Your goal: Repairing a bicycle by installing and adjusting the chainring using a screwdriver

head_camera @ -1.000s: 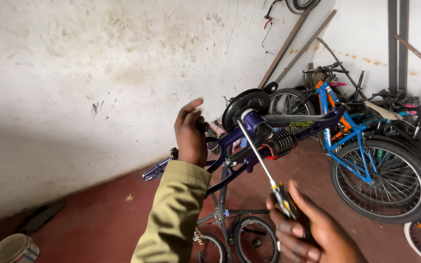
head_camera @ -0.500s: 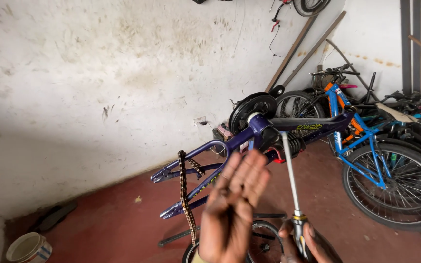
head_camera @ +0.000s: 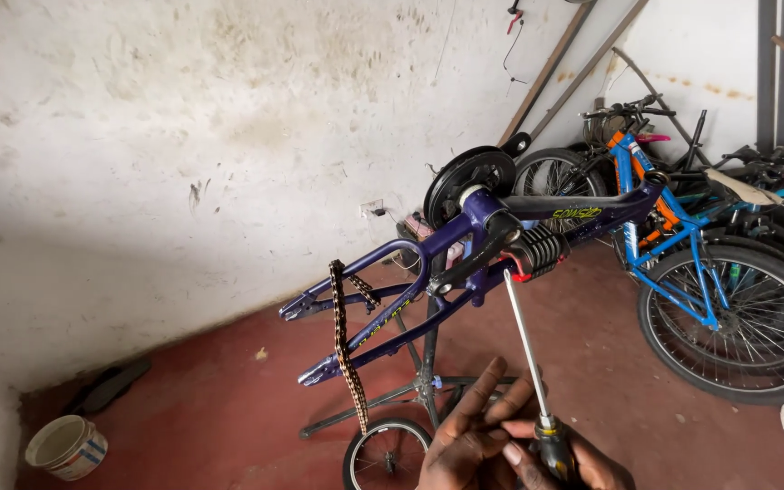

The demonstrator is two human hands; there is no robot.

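Long screwdriver point(head_camera: 528, 349) at the bottom centre of the view, shaft slanting up and slightly left, tip stopping just short of the black coil spring point(head_camera: 537, 249) on the purple bike frame point(head_camera: 465, 259). Long axis near vertical in the view, handle low, tip high and pointed at the frame's suspension. Black and yellow handle clamped in the right hand point(head_camera: 560, 458), fingers wrapped round it. Left hand point(head_camera: 469, 436) pressed against the right from the left side, fingertips lying across the base of the shaft; both hands together, neither free. Frame above and beyond the hands, upside down on a stand point(head_camera: 424, 386), rear stays reaching left toward the wall, with a rusty chain point(head_camera: 345, 349) draped over them and hanging down. Right hand nearer the spring, being the 1 that carries the tool. Small wheel point(head_camera: 387, 454) on the red floor point(head_camera: 229, 399) under the stand. White bucket point(head_camera: 67, 446) at the lower left by the stained wall point(head_camera: 183, 136). Blue bicycle point(head_camera: 700, 272) and several others parked at the right.
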